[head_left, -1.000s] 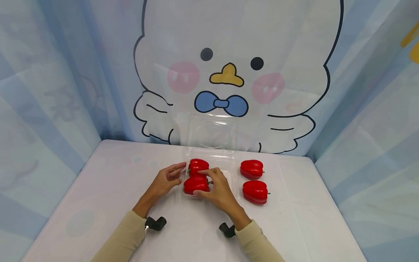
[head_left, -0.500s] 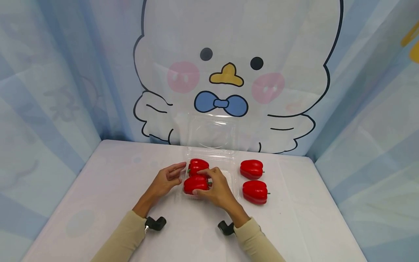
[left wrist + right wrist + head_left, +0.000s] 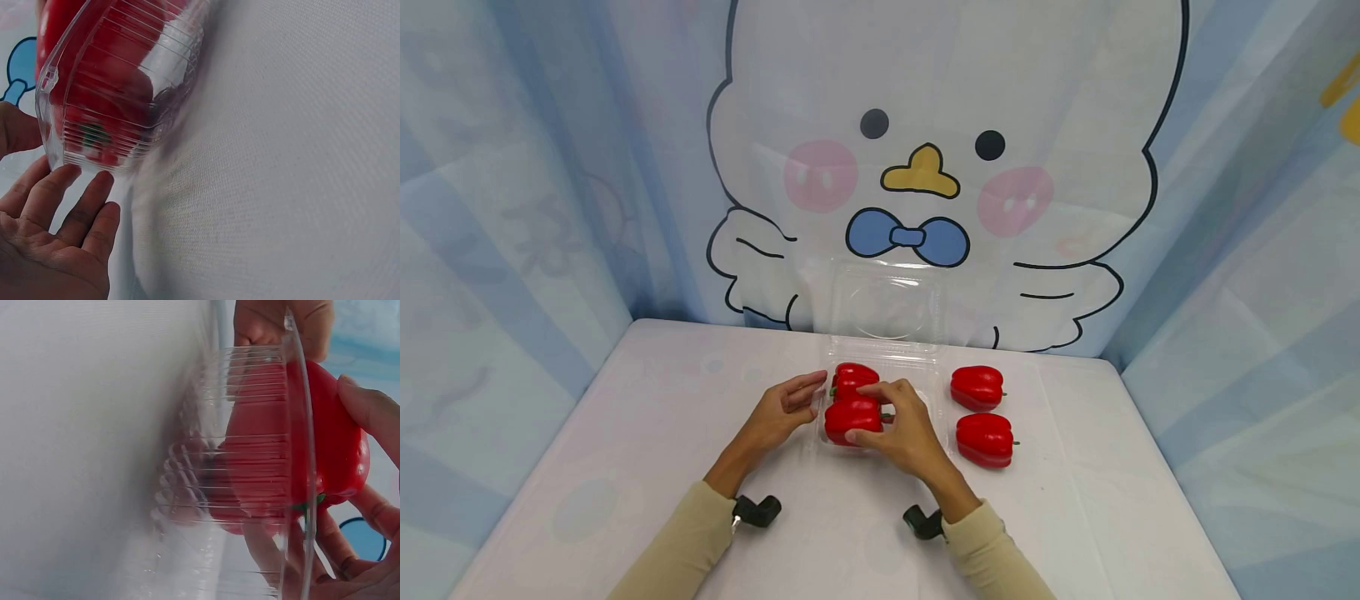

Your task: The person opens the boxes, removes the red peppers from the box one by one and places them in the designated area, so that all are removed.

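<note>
Apparent loading step: right hand (image 3: 904, 425) pinching a glossy red bell pepper (image 3: 848, 418) partly inside a clear plastic clamshell (image 3: 902, 352), left hand (image 3: 784, 411) straight-fingered alongside; seating, then release, seems required.

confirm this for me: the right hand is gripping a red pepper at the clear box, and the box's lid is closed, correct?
Not quite: the lid is open, not closed. The head view shows it raised at the far side of the clear box. The right hand is indeed gripping a red pepper there.
</note>
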Available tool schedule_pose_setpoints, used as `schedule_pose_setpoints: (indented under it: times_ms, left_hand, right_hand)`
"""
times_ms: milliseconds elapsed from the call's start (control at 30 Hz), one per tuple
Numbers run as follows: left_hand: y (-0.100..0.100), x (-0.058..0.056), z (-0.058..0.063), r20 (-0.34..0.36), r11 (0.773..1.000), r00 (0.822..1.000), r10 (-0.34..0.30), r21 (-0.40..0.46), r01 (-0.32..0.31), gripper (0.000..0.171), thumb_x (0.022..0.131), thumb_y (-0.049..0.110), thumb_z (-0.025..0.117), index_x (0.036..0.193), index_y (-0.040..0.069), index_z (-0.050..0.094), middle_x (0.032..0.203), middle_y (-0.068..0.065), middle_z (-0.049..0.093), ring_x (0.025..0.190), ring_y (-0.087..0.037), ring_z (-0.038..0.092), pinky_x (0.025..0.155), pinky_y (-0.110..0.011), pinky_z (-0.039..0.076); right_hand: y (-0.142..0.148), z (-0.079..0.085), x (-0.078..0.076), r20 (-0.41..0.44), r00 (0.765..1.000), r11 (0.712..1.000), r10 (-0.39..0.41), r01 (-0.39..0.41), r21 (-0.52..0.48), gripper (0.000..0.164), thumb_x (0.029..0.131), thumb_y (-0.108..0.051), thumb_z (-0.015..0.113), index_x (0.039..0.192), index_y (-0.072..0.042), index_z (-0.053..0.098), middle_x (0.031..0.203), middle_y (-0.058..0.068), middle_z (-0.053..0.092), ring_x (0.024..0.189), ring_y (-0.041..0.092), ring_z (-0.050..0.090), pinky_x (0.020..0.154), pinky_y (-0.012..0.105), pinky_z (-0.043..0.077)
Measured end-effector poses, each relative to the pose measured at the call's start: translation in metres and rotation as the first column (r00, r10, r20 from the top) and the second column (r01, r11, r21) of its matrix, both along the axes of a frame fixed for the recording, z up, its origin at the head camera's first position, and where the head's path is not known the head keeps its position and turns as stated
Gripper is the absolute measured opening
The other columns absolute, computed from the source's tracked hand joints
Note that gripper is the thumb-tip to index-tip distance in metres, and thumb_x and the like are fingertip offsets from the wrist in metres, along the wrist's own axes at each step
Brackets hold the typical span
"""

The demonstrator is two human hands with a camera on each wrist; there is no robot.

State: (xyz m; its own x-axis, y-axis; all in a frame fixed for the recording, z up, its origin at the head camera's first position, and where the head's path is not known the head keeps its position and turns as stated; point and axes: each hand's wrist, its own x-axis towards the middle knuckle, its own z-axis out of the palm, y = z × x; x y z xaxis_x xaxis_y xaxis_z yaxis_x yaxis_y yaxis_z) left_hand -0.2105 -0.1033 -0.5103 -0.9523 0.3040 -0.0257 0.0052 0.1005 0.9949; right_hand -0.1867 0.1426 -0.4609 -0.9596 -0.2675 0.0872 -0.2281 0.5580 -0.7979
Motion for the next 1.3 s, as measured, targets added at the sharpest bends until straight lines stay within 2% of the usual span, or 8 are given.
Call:
schedule_pose_setpoints:
  times_ms: [200,367,600,833,1300]
  left_hand:
    - [0.002,-0.001,0.0,0.009,1.0,1.0,0.015,-0.013,-0.015,0.065,0.101,-0.001,0.061,0.162,0.011,0.044,0.168,-0.011,0.046,0.157,-0.032,0.043,0.12,-0.043,0.043]
    - [0.001,-0.001,-0.001,-0.01,1.0,1.0,0.003,-0.013,-0.003,0.065,0.101,-0.002,0.059,0.163,0.008,0.042,0.169,-0.015,0.043,0.157,-0.036,0.042,0.12,-0.042,0.044]
    - [0.0,-0.002,-0.001,-0.02,1.0,1.0,0.0,-0.013,0.0,0.065,0.1,-0.003,0.059,0.162,0.006,0.042,0.169,-0.014,0.042,0.158,-0.035,0.04,0.121,-0.043,0.04]
    - [0.0,-0.001,-0.001,-0.007,1.0,1.0,0.001,-0.011,-0.001,0.064,0.101,-0.003,0.058,0.162,0.006,0.041,0.17,-0.014,0.041,0.158,-0.034,0.039,0.122,-0.044,0.039]
    - [0.002,-0.002,0.0,0.018,0.999,1.0,0.022,-0.034,-0.022,0.065,0.101,-0.001,0.06,0.162,0.01,0.043,0.169,-0.011,0.042,0.158,-0.032,0.04,0.122,-0.043,0.04]
  right_hand:
    - [0.004,0.007,0.002,0.004,1.0,0.999,-0.017,0.017,-0.03,0.065,0.08,-0.025,0.094,0.138,-0.022,0.067,0.126,0.004,0.059,0.126,0.026,0.059,0.102,0.048,0.064]
    - [0.008,0.013,0.004,0.002,0.999,0.999,-0.034,0.035,-0.038,0.065,0.079,-0.025,0.094,0.138,-0.024,0.066,0.129,0.004,0.059,0.129,0.028,0.059,0.103,0.052,0.063]
    - [0.014,0.025,0.006,-0.038,0.997,0.996,-0.067,0.065,-0.054,0.067,0.078,-0.02,0.095,0.139,-0.022,0.067,0.132,0.005,0.06,0.129,0.028,0.058,0.103,0.056,0.062]
    - [0.026,0.033,0.004,-0.069,0.993,0.995,-0.093,0.09,-0.048,0.067,0.078,-0.021,0.095,0.139,-0.023,0.067,0.135,0.005,0.059,0.13,0.026,0.058,0.103,0.052,0.062]
    - [0.054,0.057,0.0,-0.117,0.977,0.984,-0.178,0.175,-0.037,0.07,0.08,-0.021,0.094,0.143,-0.023,0.064,0.139,0.008,0.057,0.134,0.03,0.056,0.104,0.055,0.061]
